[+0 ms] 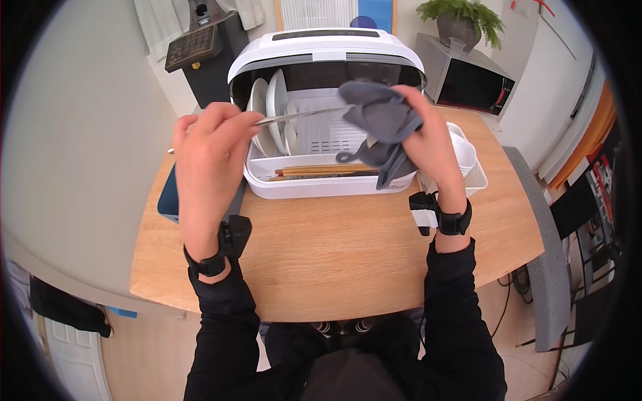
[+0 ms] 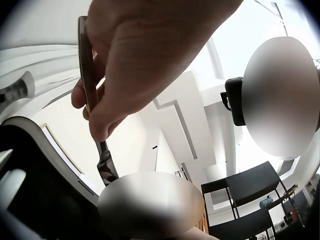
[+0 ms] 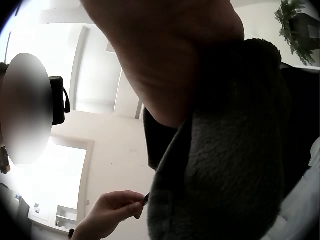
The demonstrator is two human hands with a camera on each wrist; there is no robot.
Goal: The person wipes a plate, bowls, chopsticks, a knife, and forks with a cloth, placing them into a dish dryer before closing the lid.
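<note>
My left hand (image 1: pixel 208 154) pinches a slim silver piece of cutlery (image 1: pixel 294 116) near one end and holds it roughly level over the dish box. Its flat handle (image 2: pixel 86 65) narrows to a neck in the left wrist view, and a blurred patch covers the far end. A grey plush cloth (image 1: pixel 386 120) hangs bunched from my right hand (image 1: pixel 431 144), which grips it above the box's right side. The cutlery's tip reaches the cloth's left edge. In the right wrist view the dark cloth (image 3: pixel 225 155) hides the fingers.
The white dish box (image 1: pixel 334 190) has its lid raised. White plates (image 1: pixel 275 103) stand at its left, and chopsticks (image 1: pixel 321 171) lie in its front tray. A blue bin (image 1: pixel 167 195) is left, a white basket (image 1: pixel 477 180) with cups (image 1: pixel 463 152) right. A microwave (image 1: pixel 471 83) stands behind.
</note>
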